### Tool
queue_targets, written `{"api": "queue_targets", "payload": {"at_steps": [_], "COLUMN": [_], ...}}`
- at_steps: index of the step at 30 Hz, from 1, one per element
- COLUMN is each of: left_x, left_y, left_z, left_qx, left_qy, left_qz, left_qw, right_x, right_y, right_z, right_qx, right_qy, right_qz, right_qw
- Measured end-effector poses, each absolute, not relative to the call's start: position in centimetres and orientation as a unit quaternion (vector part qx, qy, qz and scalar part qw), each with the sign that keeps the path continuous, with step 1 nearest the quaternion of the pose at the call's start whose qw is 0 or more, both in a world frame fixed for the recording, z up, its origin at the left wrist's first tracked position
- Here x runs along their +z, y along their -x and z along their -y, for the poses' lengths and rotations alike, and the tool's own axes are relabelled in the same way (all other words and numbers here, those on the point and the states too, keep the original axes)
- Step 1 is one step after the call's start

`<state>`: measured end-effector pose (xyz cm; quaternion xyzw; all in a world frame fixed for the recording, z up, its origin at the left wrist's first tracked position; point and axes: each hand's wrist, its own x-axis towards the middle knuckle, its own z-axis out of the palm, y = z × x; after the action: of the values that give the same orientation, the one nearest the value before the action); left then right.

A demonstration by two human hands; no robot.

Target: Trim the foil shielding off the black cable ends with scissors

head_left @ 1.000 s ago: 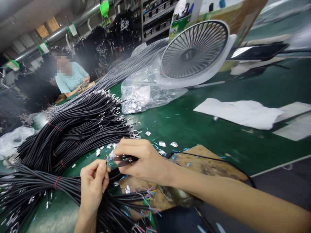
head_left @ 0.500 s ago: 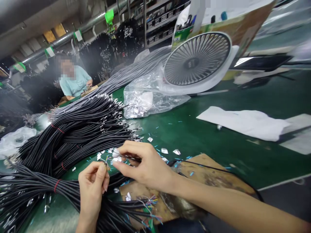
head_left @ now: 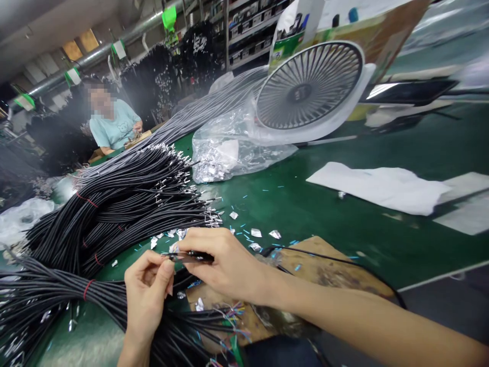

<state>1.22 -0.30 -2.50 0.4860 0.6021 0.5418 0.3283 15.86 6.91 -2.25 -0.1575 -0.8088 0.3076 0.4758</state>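
Observation:
My left hand [head_left: 147, 290] is closed in a pinch on the end of a black cable; most of that cable is hidden behind my fingers. My right hand [head_left: 225, 262] is closed around dark metal tweezers [head_left: 193, 256], whose tips reach the cable end at my left fingertips. Below my hands lies a bundle of black cables [head_left: 198, 323] with stripped, coloured wire ends. Another bundle [head_left: 42, 285], tied with a red band, runs left of my left wrist. Larger piles of black cables [head_left: 126, 204] with foil-wrapped ends are behind.
A round fan [head_left: 305, 92] stands beyond my hands, beside a clear plastic bag [head_left: 217, 158]. White sheets [head_left: 374, 186] lie on the green table [head_left: 344, 224] at right. Foil scraps and blue bits surround a worn board [head_left: 324, 270]. A person [head_left: 114, 122] sits across the table.
The tweezers in my right hand have come down to the cable end at my left fingertips, where coloured wires showed before. The view has shifted slightly.

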Motion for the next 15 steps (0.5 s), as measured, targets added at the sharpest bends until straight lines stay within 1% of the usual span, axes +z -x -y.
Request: {"api": "queue_targets", "payload": {"at_steps": [5,10,15], "left_x": [-2.68,-2.88,-2.78], "left_y": [-1.12,-0.90,-0.91], "left_z": [0.25,0.13,0.18], "left_qx": [0.535,0.536,0.537], "left_qy": [-0.491,-0.491,-0.492], "left_qz": [-0.599,-0.596,-0.595], "left_qw": [0.339,0.341,0.341], "right_x": [-2.09,-1.61,-1.50], "right_y": [-15.73,-15.73,-15.75], "right_z": [-7.01,-7.00,-7.03], "right_qx": [0.345,0.376,0.373], "right_qy": [0.153,0.202,0.186], "right_qz": [0.796,0.767,0.775], "right_qw": [0.473,0.480,0.476]}}
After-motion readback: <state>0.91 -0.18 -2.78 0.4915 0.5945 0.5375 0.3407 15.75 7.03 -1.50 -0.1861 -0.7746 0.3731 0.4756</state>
